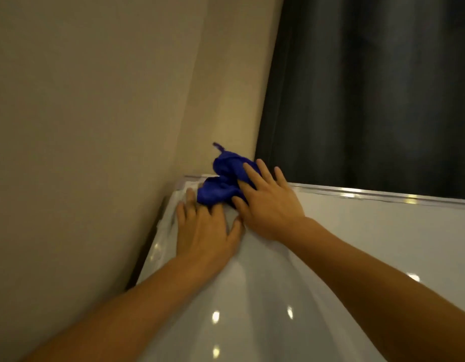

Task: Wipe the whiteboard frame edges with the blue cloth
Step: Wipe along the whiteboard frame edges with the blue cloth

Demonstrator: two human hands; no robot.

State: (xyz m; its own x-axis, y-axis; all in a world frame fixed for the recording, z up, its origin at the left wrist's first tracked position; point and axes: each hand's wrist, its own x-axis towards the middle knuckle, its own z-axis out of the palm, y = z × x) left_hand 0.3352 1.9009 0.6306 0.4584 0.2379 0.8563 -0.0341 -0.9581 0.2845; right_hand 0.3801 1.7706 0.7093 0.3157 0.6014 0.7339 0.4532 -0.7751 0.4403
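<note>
Mostly bunched blue cloth [222, 182], hiding frame corner [191, 179], hands [206, 231] [269, 205] touching it

The blue cloth [223, 178] covers the upper-left corner of the whiteboard frame [357, 193], so the joint there cannot be seen. The right hand [268, 202] hides the cloth's right part. Two fingertips of the left hand [205, 226] are lost at the cloth's lower edge (the outline there is smeared). The frame's left rail is blurred. Both forearms [383, 270] and the whiteboard [357, 244] run off the bottom and right edges.
</note>
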